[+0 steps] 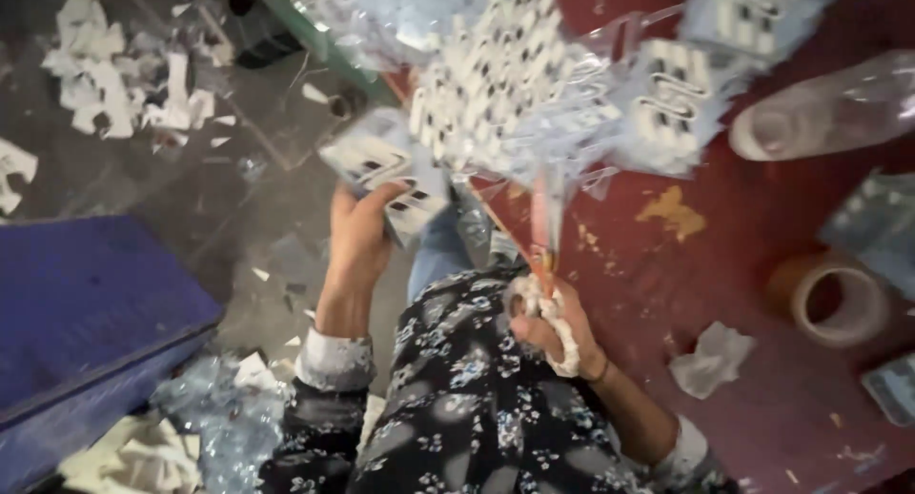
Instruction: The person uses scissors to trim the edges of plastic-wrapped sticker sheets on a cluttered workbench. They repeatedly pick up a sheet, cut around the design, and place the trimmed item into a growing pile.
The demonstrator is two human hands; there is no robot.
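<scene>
My left hand grips a clear blister pack of white socket parts, held out over the floor beside the table. My right hand is closed on a pair of scissors whose handles are wrapped in white cloth; the blades point up toward a large heap of similar clear packs with white parts on the dark red table. My floral sleeves and lap fill the bottom centre.
A roll of brown tape, a clear plastic bottle and a crumpled plastic scrap lie on the table at right. A blue box stands at left. White paper and plastic scraps litter the grey floor.
</scene>
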